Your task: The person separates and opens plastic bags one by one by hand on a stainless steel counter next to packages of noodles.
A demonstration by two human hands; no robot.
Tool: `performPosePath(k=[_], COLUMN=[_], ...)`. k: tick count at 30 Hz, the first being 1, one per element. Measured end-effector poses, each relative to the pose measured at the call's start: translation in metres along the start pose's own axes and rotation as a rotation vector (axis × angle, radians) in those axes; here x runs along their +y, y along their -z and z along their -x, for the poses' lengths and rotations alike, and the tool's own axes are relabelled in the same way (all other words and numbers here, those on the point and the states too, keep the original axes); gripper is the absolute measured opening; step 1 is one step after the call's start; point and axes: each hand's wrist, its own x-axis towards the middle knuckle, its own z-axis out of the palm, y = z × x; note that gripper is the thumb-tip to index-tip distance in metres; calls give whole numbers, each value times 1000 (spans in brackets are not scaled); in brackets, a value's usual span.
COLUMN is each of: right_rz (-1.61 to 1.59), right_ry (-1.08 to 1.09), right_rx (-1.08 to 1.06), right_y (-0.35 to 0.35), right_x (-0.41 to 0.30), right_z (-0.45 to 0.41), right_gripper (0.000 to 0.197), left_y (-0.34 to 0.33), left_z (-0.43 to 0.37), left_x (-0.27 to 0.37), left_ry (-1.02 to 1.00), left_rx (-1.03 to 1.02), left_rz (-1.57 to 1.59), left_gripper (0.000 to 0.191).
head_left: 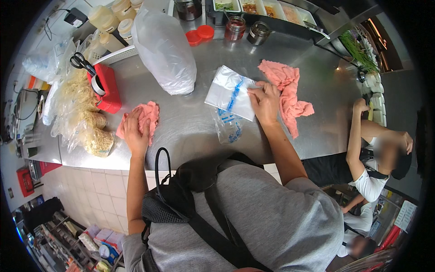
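Note:
My left hand (136,132) lies flat on a crumpled pink cloth (152,114) on the steel counter (183,125). At the right, my right hand (265,102) has its fingertips on the right edge of a folded stack of white plastic bags (226,86) with a blue printed band; whether it grips them cannot be told. Under the stack lies a clear plastic wrapper (226,131) with blue print. A second pink cloth (289,91) is spread just right of my right hand. Behind, between my hands, stands a full whitish plastic bag (166,51).
A red holder (110,90) with scissors (81,63) and bagged noodles (81,115) are at the left. Red lids (200,34), a jar of red sauce (234,29), a dark jar (259,33) and topping trays (272,12) stand at the back. Two people (370,176) are at the right.

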Motion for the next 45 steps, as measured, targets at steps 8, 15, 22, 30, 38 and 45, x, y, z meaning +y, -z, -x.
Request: performPosePath(k=[8,15,22,30,38,45], right_rz=[-426,-933,-1184,-1407,-1398,-2091], right_ry=[-114,-441,-251,-187,-217,-49], right_rx=[-26,-380,-266,-405,-156,-138], right_y=[13,45,63,109,89,54], right_x=[-28,-74,-87,-110,-118,-142], right_z=[-8,-19,-30,-54,-66,-88], right_gripper=[19,14,15,16,9,9], left_y=[0,0,56,133,95,74], left_z=[-1,-2,-48,-136,-134,-127], left_x=[2,-5,23,189,175,151], left_ry=[1,-3,-48,-536,-121,153], left_rx=[19,-9,-8,-172,-537,-532], left_rz=[25,44,147,634,925,1236], left_gripper=[37,41,30,39,15,7])
